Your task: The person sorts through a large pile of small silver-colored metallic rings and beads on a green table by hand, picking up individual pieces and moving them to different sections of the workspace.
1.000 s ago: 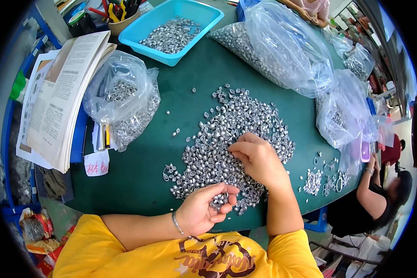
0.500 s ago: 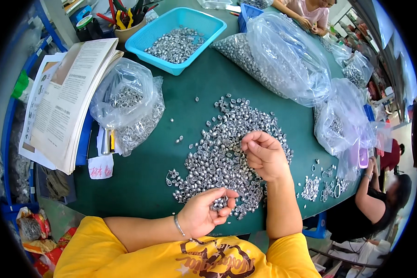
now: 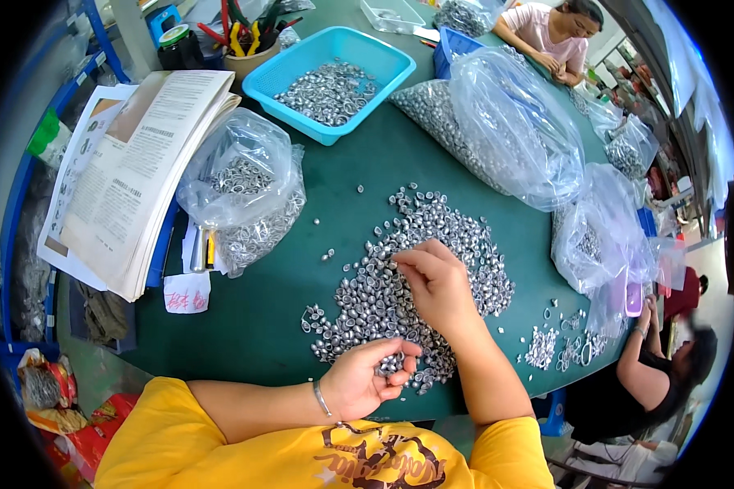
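Observation:
A broad pile of small, silver-coloured, hollow oval metal pieces [image 3: 367, 301] lies in front of me. My left hand [image 3: 357, 381], with a bangle on its wrist, is cupped at the pile's near edge, fingers curled around several of the same pieces [image 3: 389, 364]. Over the middle of the pile is my right hand [image 3: 442, 292], its thumb and forefinger brought together in a pinch. Whatever sits between those fingertips is too small to make out.
On the green table [image 3: 245, 350] stand a light-blue basket [image 3: 261, 96] of metal pieces, filled plastic bags [image 3: 281, 224], papers [image 3: 139, 179] and a pot of pliers [image 3: 249, 61]. Smaller heaps [image 3: 541, 349] lie at right. Two co-workers [image 3: 546, 37] sit at the table's far and right sides.
My right hand has moved left across the pile, its pinching fingers now stretched further out. The left hand stays cupped around its pieces. The whole view has shifted slightly.

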Tool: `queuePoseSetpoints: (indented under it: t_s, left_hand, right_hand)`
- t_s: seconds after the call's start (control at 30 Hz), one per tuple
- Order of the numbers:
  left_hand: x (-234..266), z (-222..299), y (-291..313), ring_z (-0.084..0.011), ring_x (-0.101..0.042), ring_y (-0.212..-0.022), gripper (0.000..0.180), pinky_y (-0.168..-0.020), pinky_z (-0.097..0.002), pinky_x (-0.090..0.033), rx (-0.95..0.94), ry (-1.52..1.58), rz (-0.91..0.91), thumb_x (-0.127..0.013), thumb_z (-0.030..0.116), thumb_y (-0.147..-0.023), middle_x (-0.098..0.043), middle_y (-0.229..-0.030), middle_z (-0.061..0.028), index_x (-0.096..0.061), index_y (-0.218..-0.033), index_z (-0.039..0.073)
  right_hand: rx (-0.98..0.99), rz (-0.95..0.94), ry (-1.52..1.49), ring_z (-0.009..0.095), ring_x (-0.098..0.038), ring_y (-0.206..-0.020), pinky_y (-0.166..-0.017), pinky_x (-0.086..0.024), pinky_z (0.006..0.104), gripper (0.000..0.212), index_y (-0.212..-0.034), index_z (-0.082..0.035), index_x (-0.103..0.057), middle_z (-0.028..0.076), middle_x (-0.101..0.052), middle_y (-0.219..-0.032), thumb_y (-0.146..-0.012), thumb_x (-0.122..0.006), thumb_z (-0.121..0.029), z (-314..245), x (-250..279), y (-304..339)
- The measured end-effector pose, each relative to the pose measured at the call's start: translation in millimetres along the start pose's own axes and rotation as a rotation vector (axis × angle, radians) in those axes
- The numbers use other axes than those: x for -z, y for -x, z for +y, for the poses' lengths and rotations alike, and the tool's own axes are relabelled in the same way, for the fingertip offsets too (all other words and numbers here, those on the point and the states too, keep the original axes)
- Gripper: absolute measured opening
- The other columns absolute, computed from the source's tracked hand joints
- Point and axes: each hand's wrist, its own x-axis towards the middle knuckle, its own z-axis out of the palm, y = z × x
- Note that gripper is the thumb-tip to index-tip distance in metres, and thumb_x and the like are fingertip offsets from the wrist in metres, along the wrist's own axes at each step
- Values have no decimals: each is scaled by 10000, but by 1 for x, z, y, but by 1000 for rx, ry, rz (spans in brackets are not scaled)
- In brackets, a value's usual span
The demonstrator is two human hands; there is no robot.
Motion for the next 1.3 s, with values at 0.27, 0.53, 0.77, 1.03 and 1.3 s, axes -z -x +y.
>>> queuePoseSetpoints:
  t_s: [0.27, 0.53, 0.77, 1.03, 1.3]
  left_hand:
    - [-1, -2, 1, -113, -420, -644, 248, -499, -217, -333, 0, 20, -33, -400, 214, -903, -481, -807, -55, -515, -984, 10]
    - [-1, -4, 4, -120, -407, -649, 254, -506, -227, -327, -23, 19, -73, -389, 208, -906, -467, -803, -55, -517, -987, 4]
    - [-3, -3, 4, -99, -434, -639, 250, -489, -211, -328, -1, 7, -54, -408, 228, -904, -479, -777, -32, -527, -966, 17]
    - [-3, -3, 3, -88, -465, -646, 258, -492, -206, -348, 0, -13, -12, -399, 247, -907, -503, -779, -24, -537, -965, 37]
    - [1, -5, 1, -110, -430, -637, 245, -449, -196, -316, 34, -3, -33, -395, 224, -904, -483, -781, -49, -520, -961, 20]
  right_hand:
    - [55, -305, 439, 304, -576, -703, -578, -475, 382, 84, -836, -58, -594, 99, -530, -853, -754, -586, -72, -6, -12, -19]
    - [-576, -323, -399, 53, -437, -517, -475, -362, 192, 174, -984, -12, -589, 54, -593, -854, -818, -536, -18, 1, 16, -11]
    - [-698, -278, -1310, 21, -290, -418, -354, -233, 142, 176, -995, 31, -563, 166, -598, -915, -841, -483, 1, 21, 31, 9]
    - [-298, -460, -883, 91, -468, -534, -432, -335, 189, 123, -847, 35, -630, 147, -609, -874, -741, -625, -25, 0, 45, 19]
    - [-249, -187, 136, 222, -561, -634, -568, -442, 285, 93, -790, -13, -629, 99, -566, -732, -698, -635, 3, -4, 30, 15]
